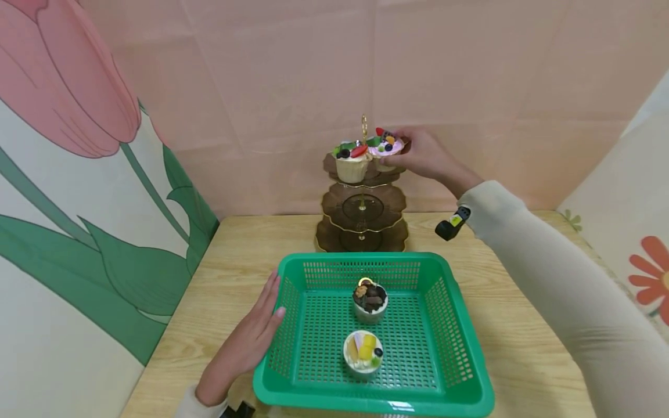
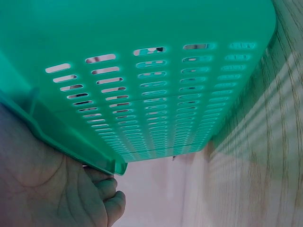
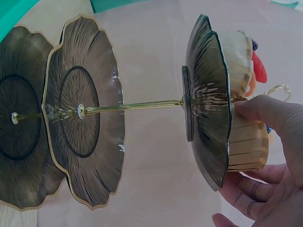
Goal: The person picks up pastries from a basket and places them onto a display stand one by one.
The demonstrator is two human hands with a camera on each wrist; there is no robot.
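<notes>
On the top tier of a dark three-tier cake stand (image 1: pixel 363 204), my right hand (image 1: pixel 425 154) grips a purple-topped cupcake (image 1: pixel 387 148) with fruit. The right wrist view shows my thumb and fingers around its pale pleated wrapper (image 3: pixel 248 146), at the plate's edge. Beside it on that tier sits a white-topped cupcake (image 1: pixel 352 165) with strawberry and dark berries. My left hand (image 1: pixel 251 337) rests with extended fingers against the left rim of a green basket (image 1: pixel 470 348). Inside the basket stand a chocolate-topped cupcake (image 1: pixel 370 301) and a cupcake with yellow fruit cubes (image 1: pixel 363 353).
The basket stands on a wooden table (image 1: pixel 522 302), directly in front of the stand. A pink backdrop (image 1: pixel 282 104) hangs behind. Panels with a tulip picture (image 1: pixel 68 87) and a red flower (image 1: pixel 653 273) flank the table. The stand's gold handle (image 1: pixel 364 125) rises between the cupcakes.
</notes>
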